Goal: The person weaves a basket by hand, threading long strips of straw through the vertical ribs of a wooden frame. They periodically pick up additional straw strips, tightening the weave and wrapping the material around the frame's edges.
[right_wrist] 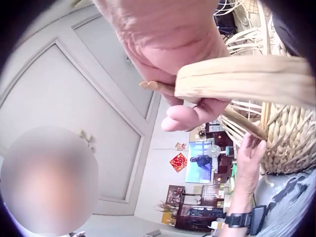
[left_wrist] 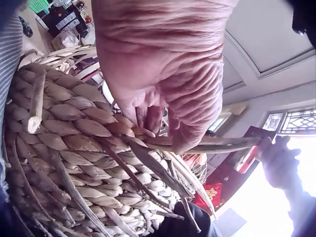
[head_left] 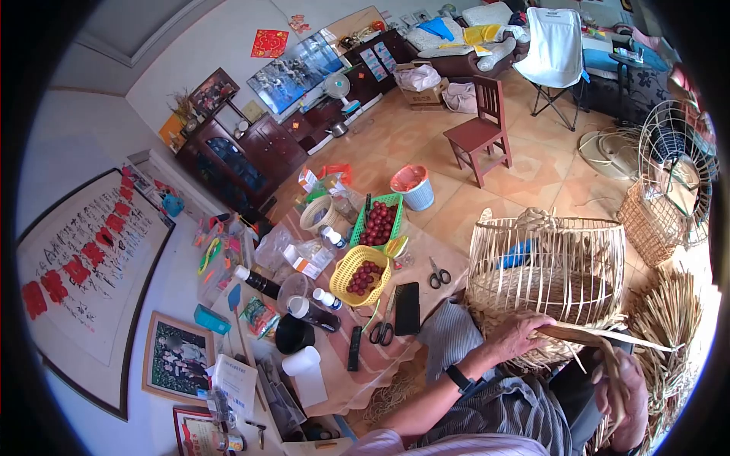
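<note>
A half-woven basket point(head_left: 546, 275) with upright pale staves and a braided lower part point(left_wrist: 74, 148) rests on my lap. My left hand point(head_left: 532, 331) lies on its near rim and pinches a flat weaving strip point(head_left: 585, 332) against the braid, fingers point(left_wrist: 155, 116) curled onto it. My right hand point(head_left: 622, 384) is lower right of the basket and grips the strip's point(right_wrist: 247, 79) wide free end between thumb and fingers point(right_wrist: 180, 118). In the left wrist view the strip point(left_wrist: 222, 144) runs out to the right hand point(left_wrist: 279, 160). The right wrist view shows the left hand point(right_wrist: 249, 158) against the basket point(right_wrist: 289, 138).
A clothed table point(head_left: 365, 365) at my left holds scissors point(head_left: 382, 328), a phone point(head_left: 407, 308), a remote point(head_left: 354, 348) and yellow point(head_left: 362, 275) and green point(head_left: 378, 222) baskets of red fruit. A wooden chair point(head_left: 480, 131) stands beyond. Another basket point(head_left: 651, 222), a wire cage point(head_left: 673, 163) and loose strips point(head_left: 673, 323) lie right.
</note>
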{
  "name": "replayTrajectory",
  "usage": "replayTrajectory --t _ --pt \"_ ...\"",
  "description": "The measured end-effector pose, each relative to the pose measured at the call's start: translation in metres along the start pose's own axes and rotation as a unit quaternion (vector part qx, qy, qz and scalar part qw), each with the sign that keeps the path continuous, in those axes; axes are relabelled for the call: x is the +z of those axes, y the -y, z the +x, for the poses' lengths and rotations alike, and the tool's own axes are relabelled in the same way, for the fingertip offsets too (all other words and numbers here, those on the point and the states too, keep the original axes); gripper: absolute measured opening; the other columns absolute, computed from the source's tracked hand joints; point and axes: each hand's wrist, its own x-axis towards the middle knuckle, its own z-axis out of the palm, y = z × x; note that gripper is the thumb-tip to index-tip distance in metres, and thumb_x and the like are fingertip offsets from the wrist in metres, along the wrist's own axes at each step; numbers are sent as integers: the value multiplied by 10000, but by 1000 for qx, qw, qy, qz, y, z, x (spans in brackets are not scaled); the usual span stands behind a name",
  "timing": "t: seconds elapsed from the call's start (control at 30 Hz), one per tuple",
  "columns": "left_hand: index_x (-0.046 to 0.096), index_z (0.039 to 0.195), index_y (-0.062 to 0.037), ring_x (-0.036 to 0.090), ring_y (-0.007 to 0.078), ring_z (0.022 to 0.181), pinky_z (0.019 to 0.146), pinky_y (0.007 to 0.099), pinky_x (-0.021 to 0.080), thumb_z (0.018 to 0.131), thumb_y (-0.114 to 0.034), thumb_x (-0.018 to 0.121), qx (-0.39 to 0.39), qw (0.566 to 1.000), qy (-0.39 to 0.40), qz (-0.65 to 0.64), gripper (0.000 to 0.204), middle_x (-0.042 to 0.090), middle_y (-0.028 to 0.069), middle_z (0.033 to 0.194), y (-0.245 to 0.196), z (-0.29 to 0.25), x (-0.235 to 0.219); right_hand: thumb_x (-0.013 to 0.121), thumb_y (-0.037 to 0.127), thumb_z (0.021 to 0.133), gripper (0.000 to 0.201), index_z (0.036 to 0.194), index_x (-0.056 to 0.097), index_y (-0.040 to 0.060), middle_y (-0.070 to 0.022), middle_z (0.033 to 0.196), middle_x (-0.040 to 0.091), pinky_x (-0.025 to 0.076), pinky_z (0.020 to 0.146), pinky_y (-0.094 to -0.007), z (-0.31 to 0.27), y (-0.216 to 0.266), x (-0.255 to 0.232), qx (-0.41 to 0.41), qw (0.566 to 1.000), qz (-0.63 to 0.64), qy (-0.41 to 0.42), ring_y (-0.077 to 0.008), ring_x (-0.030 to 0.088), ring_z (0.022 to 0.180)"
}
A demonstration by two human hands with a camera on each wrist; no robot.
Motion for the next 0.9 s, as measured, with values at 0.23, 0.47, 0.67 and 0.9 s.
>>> replayTrajectory --t 0.23,0.47,0.67,0.9 --pt "678 1256 -64 745 345 996 869 442 605 988 -198 747 -66 993 -98 -1 308 750 159 1076 11 -7 35 408 339 1155 528 1509 494 -43 -180 1132 735 634 667 -328 -25 32 -77 -123 982 129 68 -256 736 789" --pt "715 1202 -69 715 369 884 753 463 575 1017 -148 678 -75 986 -147 -6 204 741 180 1015 35 -13 61 498 178 1120 345 1390 568 -24 -129 1279 676 586 873 -357 -41 93 -215 -341 873 285 -202 -205 694 1077" --pt "703 1110 -42 735 375 789 686 484 582 1015 -155 702 -68 979 -174 85 147 728 185 880 12 -2 40 572 159 1096 281 1328 605 2 -85 1069 718 552 676 -245 18 23 -116 -217 944 -227 -106 -116 712 841" --pt "696 1141 -34 750 404 888 742 470 600 1014 -94 685 -49 980 -185 53 141 749 193 941 0 0 34 818 246 982 574 1425 550 -4 -54 784 673 495 579 -283 101 -67 16 -130 894 -429 -23 -108 601 643"
